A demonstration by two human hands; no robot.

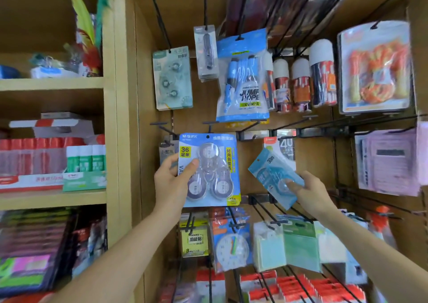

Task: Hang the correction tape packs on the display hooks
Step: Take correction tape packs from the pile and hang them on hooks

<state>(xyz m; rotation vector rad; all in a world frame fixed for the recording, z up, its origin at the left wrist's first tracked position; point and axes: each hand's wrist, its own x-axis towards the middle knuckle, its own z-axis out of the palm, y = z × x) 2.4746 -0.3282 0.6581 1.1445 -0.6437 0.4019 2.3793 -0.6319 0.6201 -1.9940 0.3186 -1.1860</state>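
Left hand (172, 180) grips the blue three-roll blister card (209, 170), likely light and stiff, by its side; right hand (309, 192) pinches a small pale-blue pack (274, 175).

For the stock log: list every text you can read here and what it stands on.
"36": yellow tag on the three-roll pack in the left hand.
"30m": light-blue pack in the right hand.
"JUMP ROPE": hanging blue bag.
"40": dark pack on a hook.
Other print: too blurred or small.

Blue three-tape pack (212, 170) upright — smaller pack (271, 175) tilted
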